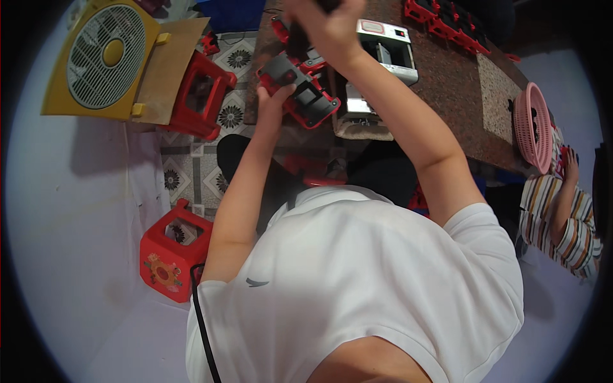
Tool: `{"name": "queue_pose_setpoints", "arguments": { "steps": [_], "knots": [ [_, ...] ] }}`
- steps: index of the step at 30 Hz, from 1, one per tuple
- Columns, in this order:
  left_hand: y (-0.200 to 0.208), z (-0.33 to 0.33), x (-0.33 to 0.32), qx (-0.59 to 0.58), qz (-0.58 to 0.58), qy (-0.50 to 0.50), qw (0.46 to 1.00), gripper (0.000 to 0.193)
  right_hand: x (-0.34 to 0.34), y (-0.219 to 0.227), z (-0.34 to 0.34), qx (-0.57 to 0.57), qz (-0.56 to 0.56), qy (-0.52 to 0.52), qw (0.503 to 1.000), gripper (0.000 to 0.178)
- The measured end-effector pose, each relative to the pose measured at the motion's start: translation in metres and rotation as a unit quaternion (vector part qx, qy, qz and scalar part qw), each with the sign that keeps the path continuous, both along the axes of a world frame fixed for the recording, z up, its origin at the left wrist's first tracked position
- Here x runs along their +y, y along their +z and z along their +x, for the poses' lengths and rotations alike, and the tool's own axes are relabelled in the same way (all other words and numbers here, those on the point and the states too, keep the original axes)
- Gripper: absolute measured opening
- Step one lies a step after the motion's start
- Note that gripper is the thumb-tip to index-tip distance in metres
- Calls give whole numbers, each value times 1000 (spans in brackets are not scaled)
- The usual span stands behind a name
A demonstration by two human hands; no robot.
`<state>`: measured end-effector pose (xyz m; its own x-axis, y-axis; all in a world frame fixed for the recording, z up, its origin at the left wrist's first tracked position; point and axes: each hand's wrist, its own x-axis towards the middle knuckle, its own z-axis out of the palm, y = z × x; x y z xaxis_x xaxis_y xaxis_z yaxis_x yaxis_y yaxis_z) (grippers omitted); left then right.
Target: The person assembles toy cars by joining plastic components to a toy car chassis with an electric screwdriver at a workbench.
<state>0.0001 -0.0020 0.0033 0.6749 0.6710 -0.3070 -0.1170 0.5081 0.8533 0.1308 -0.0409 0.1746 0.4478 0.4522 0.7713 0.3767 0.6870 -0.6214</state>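
The left hand has its fingers and thumb closed on a red and grey part. That part is at the table's near left corner. I can't tell if it touches the top. The right hand is up higher, curled round a dark tool. The tool is blurry, and the picture's top edge cuts some of it off.

Just past the held part, more red bits sit by the left edge of the brown speckled table. To the right, a silver machine stands on the table, partly behind the right arm. A row of red and black parts lies along the far edge. A pink basket is at the right end, and a person in a striped top is next to it.

Off to the left, a yellow fan is by a red stool. Another red stool is nearer.
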Motion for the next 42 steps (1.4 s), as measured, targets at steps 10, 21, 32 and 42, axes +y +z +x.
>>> {"name": "queue_pose_setpoints", "arguments": {
  "steps": [10, 21, 32, 42],
  "knots": [
    [-6, 0, 2, -8, 28, -11, 1000, 60, -144, -31, 32, -83, -167, -65, 980, 42],
    [-9, 0, 2, -1, 31, -11, 999, 64, -106, -6, 28, 160, -140, -15, 977, 23],
    [-4, -1, 2, -8, 26, -9, 1000, 61, -123, -18, 18, -36, -197, -94, 975, 30],
    [-7, -1, 3, 4, 32, -18, 999, 57, -157, -31, 22, -4, -68, -31, 997, 45]
  ]
}}
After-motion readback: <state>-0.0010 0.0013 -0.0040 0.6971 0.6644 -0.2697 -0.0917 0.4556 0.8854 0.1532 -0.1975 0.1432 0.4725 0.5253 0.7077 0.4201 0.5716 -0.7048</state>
